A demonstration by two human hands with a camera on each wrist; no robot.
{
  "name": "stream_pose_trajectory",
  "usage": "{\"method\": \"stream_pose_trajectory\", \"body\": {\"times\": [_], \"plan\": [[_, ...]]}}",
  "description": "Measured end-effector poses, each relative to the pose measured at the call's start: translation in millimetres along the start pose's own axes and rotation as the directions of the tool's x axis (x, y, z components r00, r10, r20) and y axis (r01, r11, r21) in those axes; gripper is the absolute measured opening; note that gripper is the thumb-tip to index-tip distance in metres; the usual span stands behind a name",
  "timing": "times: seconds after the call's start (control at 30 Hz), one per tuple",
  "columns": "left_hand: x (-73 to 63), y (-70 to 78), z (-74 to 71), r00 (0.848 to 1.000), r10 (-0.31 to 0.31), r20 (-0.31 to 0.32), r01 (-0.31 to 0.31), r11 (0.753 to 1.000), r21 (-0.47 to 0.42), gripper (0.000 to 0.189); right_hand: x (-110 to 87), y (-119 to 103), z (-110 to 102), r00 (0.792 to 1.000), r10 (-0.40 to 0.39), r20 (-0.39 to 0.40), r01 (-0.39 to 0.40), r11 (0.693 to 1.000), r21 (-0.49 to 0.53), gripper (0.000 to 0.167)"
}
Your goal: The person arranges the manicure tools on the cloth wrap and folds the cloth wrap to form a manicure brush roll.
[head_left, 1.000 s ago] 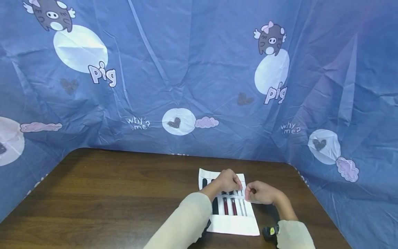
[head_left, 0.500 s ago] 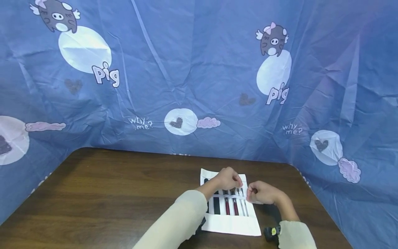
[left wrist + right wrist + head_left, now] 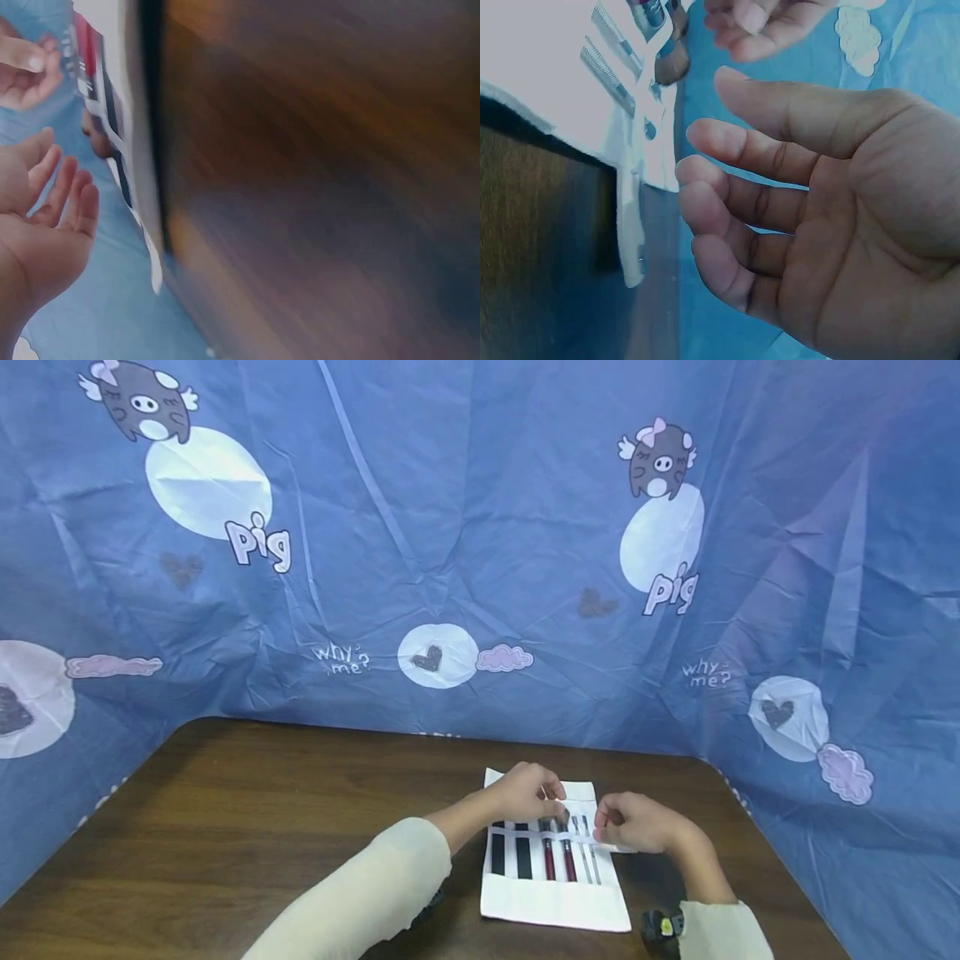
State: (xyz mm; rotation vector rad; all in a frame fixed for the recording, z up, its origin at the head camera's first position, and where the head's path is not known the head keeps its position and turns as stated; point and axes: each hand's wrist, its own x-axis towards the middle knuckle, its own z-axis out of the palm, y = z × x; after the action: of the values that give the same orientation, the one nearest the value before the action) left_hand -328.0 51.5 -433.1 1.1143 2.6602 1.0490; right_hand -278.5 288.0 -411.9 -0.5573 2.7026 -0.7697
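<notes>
A white fabric pouch point(image 3: 555, 906) lies flat on the table with its tools side by side under a white band point(image 3: 536, 835). Two flat black pieces point(image 3: 522, 856) sit at its left, then two red-handled brushes point(image 3: 569, 860), then thin metal tools point(image 3: 588, 860) with ridged handles at its right. Over its upper part, near the soft brush heads point(image 3: 673, 66), is my left hand point(image 3: 525, 793), fingers relaxed and holding nothing. My right hand point(image 3: 637, 822) is beside the right edge, close to a loose white strap point(image 3: 630, 232); its fingers curve loosely around nothing.
The brown wooden table point(image 3: 285, 835) extends far to the left. A blue printed curtain point(image 3: 465, 552) hangs behind and along both sides. A black wrist device point(image 3: 660, 931) sits at my right cuff.
My left hand has moved left from over the metal tools toward the brushes, its fingers loosening and its forearm swinging left, uncovering the black pieces. My right hand stays nearly in place.
</notes>
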Motion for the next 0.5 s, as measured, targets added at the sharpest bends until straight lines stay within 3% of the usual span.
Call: {"method": "stream_pose_trajectory", "body": {"times": [0.2,0.37,0.5], "plan": [[-20.1,-16.2,-14.8,0.994,0.082,0.071,-0.092,0.983,0.158,0.027,-5.9,-11,1,1.000,-0.027,0.011,0.028,0.997,-0.074,0.017],[-39.7,-24.7,-24.5,0.979,0.090,0.182,-0.144,0.940,0.310,0.043,-6.6,-23,12,0.999,-0.048,0.004,0.048,0.980,-0.192,0.034],[-53.0,-29.3,-29.1,0.959,0.128,0.253,-0.218,0.904,0.369,0.055,-11.2,-33,27,0.998,-0.063,-0.007,0.058,0.951,-0.305,0.055]]}}
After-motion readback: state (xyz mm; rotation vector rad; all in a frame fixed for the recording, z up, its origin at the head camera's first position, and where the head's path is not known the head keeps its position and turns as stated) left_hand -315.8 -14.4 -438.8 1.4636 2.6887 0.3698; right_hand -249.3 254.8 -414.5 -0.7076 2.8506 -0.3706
